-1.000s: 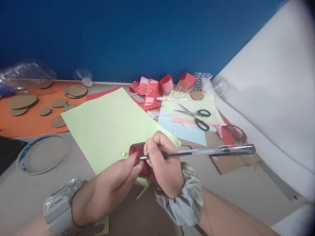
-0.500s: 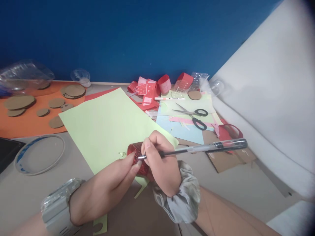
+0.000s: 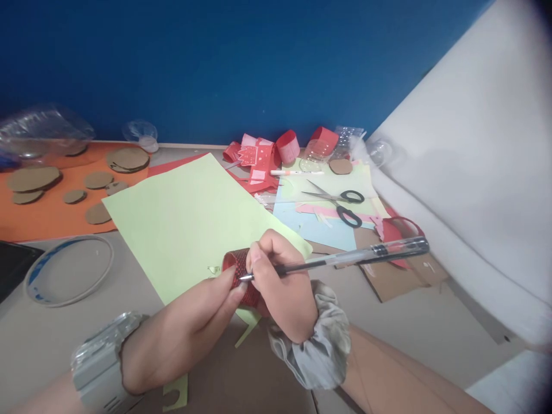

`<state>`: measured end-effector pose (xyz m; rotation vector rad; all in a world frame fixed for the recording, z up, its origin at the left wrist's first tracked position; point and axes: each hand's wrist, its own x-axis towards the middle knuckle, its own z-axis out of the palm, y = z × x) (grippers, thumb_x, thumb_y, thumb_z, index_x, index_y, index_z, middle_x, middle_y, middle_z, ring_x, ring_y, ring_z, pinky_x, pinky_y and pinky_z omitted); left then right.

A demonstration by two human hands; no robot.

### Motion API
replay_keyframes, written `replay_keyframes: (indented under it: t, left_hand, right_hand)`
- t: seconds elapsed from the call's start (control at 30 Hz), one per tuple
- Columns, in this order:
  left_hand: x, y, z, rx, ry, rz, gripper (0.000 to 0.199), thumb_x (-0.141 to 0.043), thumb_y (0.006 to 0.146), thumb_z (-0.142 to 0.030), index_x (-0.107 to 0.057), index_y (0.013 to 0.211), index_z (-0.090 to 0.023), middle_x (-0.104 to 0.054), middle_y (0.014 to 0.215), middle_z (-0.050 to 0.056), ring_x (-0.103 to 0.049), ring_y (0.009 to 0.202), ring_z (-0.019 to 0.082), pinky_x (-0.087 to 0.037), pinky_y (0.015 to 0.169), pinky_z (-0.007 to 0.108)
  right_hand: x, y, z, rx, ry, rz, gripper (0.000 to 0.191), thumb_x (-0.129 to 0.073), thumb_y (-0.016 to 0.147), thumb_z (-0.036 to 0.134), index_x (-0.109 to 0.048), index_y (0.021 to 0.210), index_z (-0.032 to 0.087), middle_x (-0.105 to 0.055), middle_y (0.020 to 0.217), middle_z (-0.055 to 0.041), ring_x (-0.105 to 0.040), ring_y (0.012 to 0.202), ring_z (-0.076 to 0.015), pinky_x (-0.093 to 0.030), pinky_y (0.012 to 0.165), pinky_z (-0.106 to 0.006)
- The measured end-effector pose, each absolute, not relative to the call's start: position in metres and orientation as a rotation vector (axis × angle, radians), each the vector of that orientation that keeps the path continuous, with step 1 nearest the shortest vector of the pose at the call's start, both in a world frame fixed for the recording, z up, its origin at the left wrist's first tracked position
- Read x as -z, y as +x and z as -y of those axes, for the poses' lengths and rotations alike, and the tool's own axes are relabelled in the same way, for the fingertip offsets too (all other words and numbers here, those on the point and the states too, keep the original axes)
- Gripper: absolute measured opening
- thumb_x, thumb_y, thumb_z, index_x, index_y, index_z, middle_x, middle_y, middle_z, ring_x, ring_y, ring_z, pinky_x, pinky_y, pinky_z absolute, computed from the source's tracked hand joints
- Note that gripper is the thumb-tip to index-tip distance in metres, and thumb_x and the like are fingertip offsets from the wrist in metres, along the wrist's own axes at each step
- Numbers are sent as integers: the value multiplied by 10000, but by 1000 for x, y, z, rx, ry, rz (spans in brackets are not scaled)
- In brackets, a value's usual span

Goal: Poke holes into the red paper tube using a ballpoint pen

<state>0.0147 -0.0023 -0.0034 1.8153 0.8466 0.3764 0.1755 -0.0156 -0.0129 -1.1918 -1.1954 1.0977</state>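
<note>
Between thumb and fingers, my left hand (image 3: pixel 202 310) pinches a small red paper ring (image 3: pixel 230 262) covered with dark marks. My right hand (image 3: pixel 284 282) grips a clear-barrelled black pen (image 3: pixel 353 257), its tip touching or very near the ring's outer face, beside my left thumb. The right fingers cover part of the ring. Behind both hands lies a large light green sheet (image 3: pixel 190 213), and a thin green offcut (image 3: pixel 248 333) is just below the ring.
Black-handled scissors (image 3: pixel 350 217) lie on coloured papers at the right. Red paper pieces (image 3: pixel 263 161) stand at the back. Cardboard discs (image 3: pixel 34 179) rest on orange paper (image 3: pixel 86 221) at the left, near a roll of tape (image 3: pixel 30 282). Brown cardboard (image 3: pixel 388 282) lies at the right.
The pen's rear end has shifted slightly up and to the left, and its tip has moved a little left along the ring. Both hands keep their hold.
</note>
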Motion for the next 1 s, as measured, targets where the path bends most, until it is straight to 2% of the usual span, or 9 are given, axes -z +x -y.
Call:
replay_keyframes:
  t: [0.1,0.23,0.43,0.67,0.83,1.0]
  left_hand:
    - [2,16,2,-391,1812,-824,267,-342,1088,-201,-595,1163,-239,-733,1099,-2,-693,1000,159,-548,937,199]
    - [4,15,3,-401,1822,-807,272,-350,1085,-197,-615,1116,-249,-733,1005,-22,-691,923,152,-553,884,185]
    - [4,14,4,-360,1821,-872,262,-349,1096,-238,-609,1059,-234,-738,1005,7,-700,974,181,-563,894,219]
    - [1,17,4,-437,1778,-856,276,-369,1081,-234,-636,1152,-243,-753,1103,22,-710,984,187,-572,915,243]
    - [2,15,4,-371,1793,-869,280,-327,1104,-260,-605,1123,-231,-729,1059,24,-686,1027,188,-547,936,231]
    - [2,14,3,-354,1713,-856,296,-338,1110,-278,-625,1160,-228,-735,1105,8,-682,986,163,-536,941,214]
  right_hand:
    - [13,176,16,-1092,-1215,1177,325,-520,975,257,-393,677,236,-374,594,76,-320,513,-89,-302,503,-254]
    - [13,175,16,-1100,-1230,1169,325,-517,974,270,-387,677,236,-376,596,72,-318,515,-91,-295,497,-252]
    - [13,176,15,-1111,-1198,1193,335,-517,987,283,-393,680,235,-374,598,71,-319,516,-91,-294,496,-252]
    - [14,176,16,-1085,-1213,1188,327,-507,988,268,-398,681,234,-376,607,67,-321,522,-93,-289,494,-253]
    - [13,177,16,-1091,-1195,1205,327,-514,987,252,-406,679,230,-371,604,70,-320,522,-91,-293,498,-251]
    - [14,179,16,-1101,-1193,1152,354,-529,1013,337,-426,691,231,-383,615,68,-326,509,-89,-292,477,-245]
